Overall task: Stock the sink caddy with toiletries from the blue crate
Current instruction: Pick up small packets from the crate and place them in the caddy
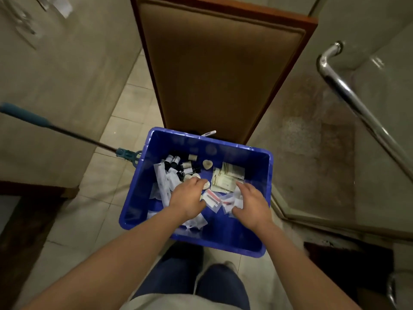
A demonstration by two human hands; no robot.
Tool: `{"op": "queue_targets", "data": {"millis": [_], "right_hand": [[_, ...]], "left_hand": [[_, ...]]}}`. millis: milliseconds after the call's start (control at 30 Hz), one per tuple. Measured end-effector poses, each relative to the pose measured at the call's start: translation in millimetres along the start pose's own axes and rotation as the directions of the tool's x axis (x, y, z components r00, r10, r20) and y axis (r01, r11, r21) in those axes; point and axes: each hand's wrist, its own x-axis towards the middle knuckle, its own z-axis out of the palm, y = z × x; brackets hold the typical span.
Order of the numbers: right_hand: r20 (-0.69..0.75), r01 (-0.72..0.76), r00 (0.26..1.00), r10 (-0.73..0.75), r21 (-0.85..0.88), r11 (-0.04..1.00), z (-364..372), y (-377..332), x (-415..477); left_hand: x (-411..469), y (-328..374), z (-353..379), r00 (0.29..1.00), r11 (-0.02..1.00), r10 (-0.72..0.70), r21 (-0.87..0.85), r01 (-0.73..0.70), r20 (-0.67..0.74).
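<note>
My left hand (188, 198) curls over a pale soap (207, 186), though I cannot tell whether it grips. My right hand (251, 203) lies loosely spread on clear sachets (214, 199), probably sorting. Both are inside the blue crate (259, 162), which sits on the floor against a wooden door (219, 74), with a mop handle (67, 132) beside it. No sink caddy is in view.

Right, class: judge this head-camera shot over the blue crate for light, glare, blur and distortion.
Head view: dim, yellowish light; bright glare streaks on the chrome handle; wide-angle distortion makes the walls and brown panel lean outward; the top-left corner is smeared by blur; packets in the blue crate look soft, their print unreadable.
</note>
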Motion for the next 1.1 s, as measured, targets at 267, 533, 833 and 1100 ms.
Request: {"op": "queue_targets", "data": {"millis": [267,533,833,1100], "right_hand": [[0.090,-0.102,0.991,0.100,0.008,0.995,25,20,56],[0.089,-0.110,0.991,0.102,0.090,0.990,60,41,124],[0.022,-0.084,0.996,0.083,0.064,0.994,89,57,182],[-0.094,-0.114,0.990,0.109,-0.054,0.992,103,60,199]], "left_hand": [[65,-19,35,0.989,0.999,0.015,-0.044,-0.009,0.146],[121,-33,85,0.992,0.998,0.024,-0.055,-0.018,0.124],[167,-31,130,0.976,0.974,0.215,0.068,-0.217,0.037],[175,-28,144,0.977,0.975,0.204,0.108,-0.196,-0.062]]}}
